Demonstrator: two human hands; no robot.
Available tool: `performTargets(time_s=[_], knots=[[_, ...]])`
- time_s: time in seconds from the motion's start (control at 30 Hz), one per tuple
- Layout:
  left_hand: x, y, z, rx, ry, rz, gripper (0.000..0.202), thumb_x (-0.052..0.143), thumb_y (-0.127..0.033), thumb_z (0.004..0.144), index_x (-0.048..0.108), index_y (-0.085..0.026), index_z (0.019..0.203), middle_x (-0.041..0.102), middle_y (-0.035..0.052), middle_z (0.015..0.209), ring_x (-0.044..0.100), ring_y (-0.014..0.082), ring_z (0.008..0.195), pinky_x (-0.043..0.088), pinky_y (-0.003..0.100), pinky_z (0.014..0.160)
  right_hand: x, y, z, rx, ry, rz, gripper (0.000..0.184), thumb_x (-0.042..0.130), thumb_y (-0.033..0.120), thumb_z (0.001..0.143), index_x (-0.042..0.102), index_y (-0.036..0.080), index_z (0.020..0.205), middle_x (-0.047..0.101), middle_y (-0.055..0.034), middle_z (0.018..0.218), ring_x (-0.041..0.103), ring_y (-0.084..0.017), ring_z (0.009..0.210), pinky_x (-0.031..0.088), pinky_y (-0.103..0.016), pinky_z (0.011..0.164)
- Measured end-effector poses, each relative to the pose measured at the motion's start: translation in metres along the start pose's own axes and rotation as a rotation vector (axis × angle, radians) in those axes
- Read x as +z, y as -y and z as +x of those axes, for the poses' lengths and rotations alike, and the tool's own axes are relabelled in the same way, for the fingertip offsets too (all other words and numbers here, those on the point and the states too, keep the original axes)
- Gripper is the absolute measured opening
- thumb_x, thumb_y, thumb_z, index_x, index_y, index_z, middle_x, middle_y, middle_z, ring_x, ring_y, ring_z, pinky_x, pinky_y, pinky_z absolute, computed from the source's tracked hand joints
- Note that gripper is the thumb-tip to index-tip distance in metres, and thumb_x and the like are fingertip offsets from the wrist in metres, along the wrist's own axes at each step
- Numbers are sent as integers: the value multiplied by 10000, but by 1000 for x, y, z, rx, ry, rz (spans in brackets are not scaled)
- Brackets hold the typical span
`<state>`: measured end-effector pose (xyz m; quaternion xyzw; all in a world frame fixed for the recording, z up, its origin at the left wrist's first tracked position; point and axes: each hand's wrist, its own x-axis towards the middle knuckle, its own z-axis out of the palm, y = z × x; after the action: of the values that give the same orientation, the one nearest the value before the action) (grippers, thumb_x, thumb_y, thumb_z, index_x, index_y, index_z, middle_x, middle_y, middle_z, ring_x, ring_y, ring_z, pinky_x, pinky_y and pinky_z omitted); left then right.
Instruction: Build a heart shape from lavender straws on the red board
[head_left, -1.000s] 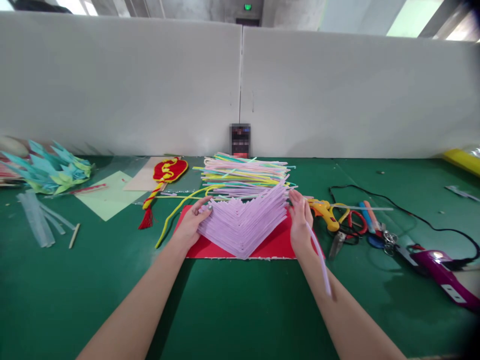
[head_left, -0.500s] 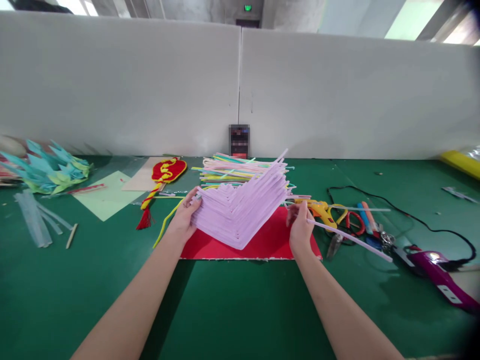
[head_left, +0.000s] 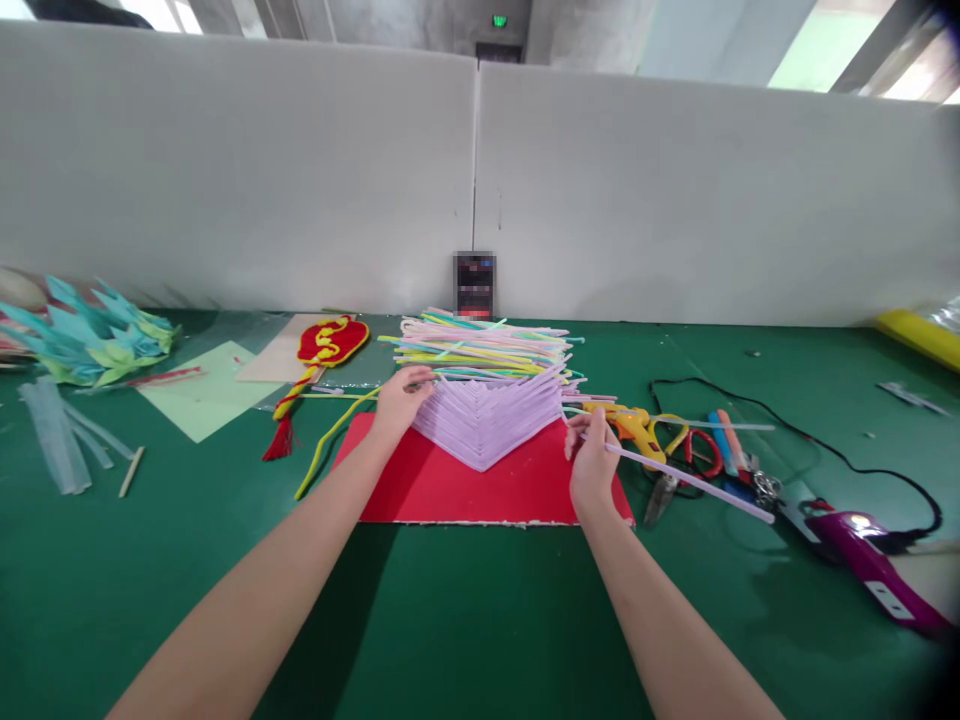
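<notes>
A V-shaped panel of glued lilac straws lies on the far part of a red sheet on the green table. My left hand rests on the panel's upper left corner, fingers curled onto its edge. My right hand is at the panel's right edge and pinches a single loose lilac straw that points out to the right. A heap of pastel straws lies just behind the panel.
Right of the red sheet lie a yellow glue gun, red scissors, pliers, pens and a purple tool with a black cord. On the left are a red knot ornament, pale green paper, clear glue sticks and teal paper shapes. White partitions wall the back.
The lilac panel was lifted and tilted up by my left hand, and now lies flat again, farther back on the red sheet. My right hand's straw swung from pointing down to pointing right.
</notes>
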<state>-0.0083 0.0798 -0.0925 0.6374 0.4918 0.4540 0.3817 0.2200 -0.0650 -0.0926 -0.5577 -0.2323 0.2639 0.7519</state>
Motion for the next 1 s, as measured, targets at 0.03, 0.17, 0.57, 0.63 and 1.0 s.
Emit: performTargets(time_s=[0.03, 0.17, 0.57, 0.63, 1.0], knots=[[-2, -1, -3, 31, -28, 41, 298, 625, -218, 712, 620, -151, 1002, 655, 95, 1035, 621, 233, 969, 461, 397, 911, 0, 0, 0, 0, 2, -4, 465, 476, 577, 820, 549, 168, 613, 409, 65, 407, 346, -58, 336, 235, -199, 332], [-9, -3, -19, 148, -80, 184, 278, 543, -207, 779, 589, -186, 1052, 555, 96, 1213, 490, 241, 1191, 323, 428, 1073, 2, 2, -1, 19, 15, -17, 463, 470, 569, 826, 540, 165, 611, 439, 56, 408, 363, -55, 342, 258, -182, 337], [-10, 7, -37, 278, 139, 480, 502, 584, -198, 730, 496, -184, 1224, 466, 108, 1355, 394, 260, 1293, 308, 453, 1088, 1, -1, 1, 91, 61, -93, 499, 456, 630, 803, 546, 169, 636, 526, 30, 417, 470, -93, 320, 361, -203, 325], [-10, 6, -38, 274, 153, 529, 523, 582, -215, 741, 473, -190, 1252, 437, 110, 1386, 372, 267, 1309, 300, 470, 1086, 1, -1, 1, 87, 58, -117, 517, 444, 647, 801, 544, 168, 634, 531, 25, 415, 483, -101, 327, 392, -212, 337], [-10, 1, -50, 244, 240, 719, 493, 506, -269, 823, 425, -253, 1310, 369, 77, 1460, 318, 275, 1352, 203, 569, 1089, -1, 2, -6, 61, 55, -181, 508, 407, 632, 826, 532, 173, 650, 546, 23, 421, 499, -105, 329, 416, -218, 346]])
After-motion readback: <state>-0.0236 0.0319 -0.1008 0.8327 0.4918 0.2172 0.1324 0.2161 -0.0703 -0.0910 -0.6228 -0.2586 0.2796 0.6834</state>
